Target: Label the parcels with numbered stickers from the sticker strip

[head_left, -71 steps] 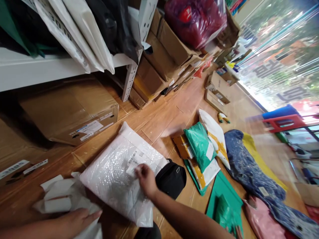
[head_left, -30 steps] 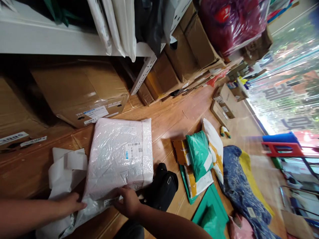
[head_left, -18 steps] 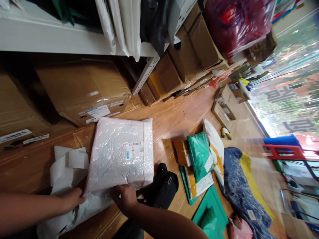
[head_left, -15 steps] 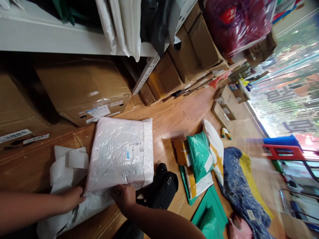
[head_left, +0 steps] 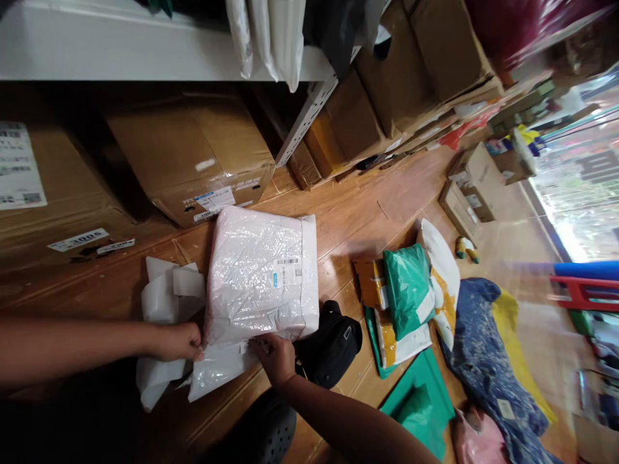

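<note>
A pale, plastic-wrapped parcel (head_left: pixel 256 270) with a barcode label lies on the wooden floor in front of me. From its near side spreads a loose flap of translucent plastic (head_left: pixel 215 374). My left hand (head_left: pixel 178 341) is closed in a pinch on the flap, at the parcel's near left corner. Along the near edge, my right hand (head_left: pixel 278 359) pinches the plastic too, its fingertips partly hidden. Crumpled white backing paper (head_left: pixel 167 293) lies beside the left forearm. Just right of the parcel is a black bag (head_left: pixel 331 345).
Cardboard boxes (head_left: pixel 193 154) stand under a white shelf (head_left: pixel 120 45) at the back. To the right lie a green mailer bag (head_left: pixel 409 290), several other packages and a blue patterned cloth (head_left: pixel 483 348). A dark perforated shoe (head_left: pixel 278 425) is below my right wrist.
My view has shifted, so the scene sits further right. The left hand has moved up beside the parcel's corner, and the loose plastic flap now lies more exposed between both hands.
</note>
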Action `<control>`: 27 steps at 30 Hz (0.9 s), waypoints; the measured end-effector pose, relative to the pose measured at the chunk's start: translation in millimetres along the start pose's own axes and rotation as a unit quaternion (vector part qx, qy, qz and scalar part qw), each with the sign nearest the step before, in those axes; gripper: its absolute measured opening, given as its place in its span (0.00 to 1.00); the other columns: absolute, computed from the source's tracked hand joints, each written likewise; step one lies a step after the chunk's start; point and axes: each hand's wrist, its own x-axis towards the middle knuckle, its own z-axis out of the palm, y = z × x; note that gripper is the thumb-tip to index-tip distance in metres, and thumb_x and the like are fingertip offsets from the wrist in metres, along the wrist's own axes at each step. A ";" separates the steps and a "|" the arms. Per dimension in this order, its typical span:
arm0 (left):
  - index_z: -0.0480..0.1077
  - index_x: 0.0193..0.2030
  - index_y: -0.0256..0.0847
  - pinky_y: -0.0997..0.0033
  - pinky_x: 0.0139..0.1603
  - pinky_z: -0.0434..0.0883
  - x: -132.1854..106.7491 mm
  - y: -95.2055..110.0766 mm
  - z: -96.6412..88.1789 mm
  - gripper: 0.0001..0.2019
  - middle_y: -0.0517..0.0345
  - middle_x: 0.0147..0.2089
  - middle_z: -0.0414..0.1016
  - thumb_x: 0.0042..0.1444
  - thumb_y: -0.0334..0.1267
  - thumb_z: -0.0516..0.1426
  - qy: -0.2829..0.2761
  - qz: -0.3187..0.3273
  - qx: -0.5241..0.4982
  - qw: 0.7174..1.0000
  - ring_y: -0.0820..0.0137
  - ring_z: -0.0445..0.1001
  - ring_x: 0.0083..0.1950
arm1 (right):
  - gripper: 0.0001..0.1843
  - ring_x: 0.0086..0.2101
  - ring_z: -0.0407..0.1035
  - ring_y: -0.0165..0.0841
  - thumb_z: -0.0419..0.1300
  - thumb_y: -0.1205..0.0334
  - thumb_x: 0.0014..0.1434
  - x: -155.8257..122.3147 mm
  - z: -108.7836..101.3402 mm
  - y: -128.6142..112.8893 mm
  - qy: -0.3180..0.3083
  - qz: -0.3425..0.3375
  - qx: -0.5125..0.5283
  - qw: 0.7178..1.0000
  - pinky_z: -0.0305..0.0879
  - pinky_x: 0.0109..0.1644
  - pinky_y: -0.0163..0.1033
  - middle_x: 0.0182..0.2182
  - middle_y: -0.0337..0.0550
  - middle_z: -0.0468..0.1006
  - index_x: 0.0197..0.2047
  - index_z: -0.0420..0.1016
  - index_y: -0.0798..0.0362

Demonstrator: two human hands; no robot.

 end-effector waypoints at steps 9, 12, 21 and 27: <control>0.54 0.16 0.43 0.71 0.24 0.47 -9.8 13.5 -6.5 0.24 0.65 0.19 0.49 0.35 0.64 0.52 -0.070 0.012 -0.044 0.997 0.75 0.48 0.23 | 0.12 0.27 0.74 0.32 0.60 0.62 0.55 -12.5 -20.7 -3.6 -0.018 -0.053 -0.088 0.995 0.61 0.31 0.32 0.29 0.42 0.82 0.43 0.77 0.50; 0.54 0.15 0.43 0.71 0.23 0.47 -7.9 10.9 -5.2 0.26 0.65 0.17 0.48 0.35 0.66 0.53 -0.070 0.017 -0.051 0.996 0.75 0.47 0.23 | 0.11 0.27 0.73 0.31 0.60 0.62 0.54 -12.0 -18.8 -4.4 -0.013 -0.047 -0.079 0.996 0.60 0.31 0.31 0.27 0.40 0.81 0.42 0.78 0.49; 0.54 0.15 0.43 0.71 0.23 0.47 -5.6 5.2 -4.6 0.27 0.65 0.17 0.48 0.35 0.67 0.55 -0.064 0.024 -0.062 0.996 0.75 0.48 0.22 | 0.08 0.26 0.73 0.31 0.59 0.59 0.56 -7.9 -16.0 -5.3 0.005 -0.031 -0.037 0.999 0.61 0.31 0.32 0.24 0.39 0.79 0.36 0.79 0.51; 0.55 0.15 0.42 0.71 0.23 0.47 -5.3 4.8 -5.4 0.28 0.65 0.17 0.48 0.35 0.67 0.55 -0.066 0.019 -0.064 0.996 0.75 0.48 0.22 | 0.08 0.26 0.73 0.31 0.60 0.59 0.56 -6.6 -17.0 -6.0 0.002 -0.026 -0.006 1.000 0.62 0.31 0.32 0.24 0.39 0.79 0.35 0.79 0.51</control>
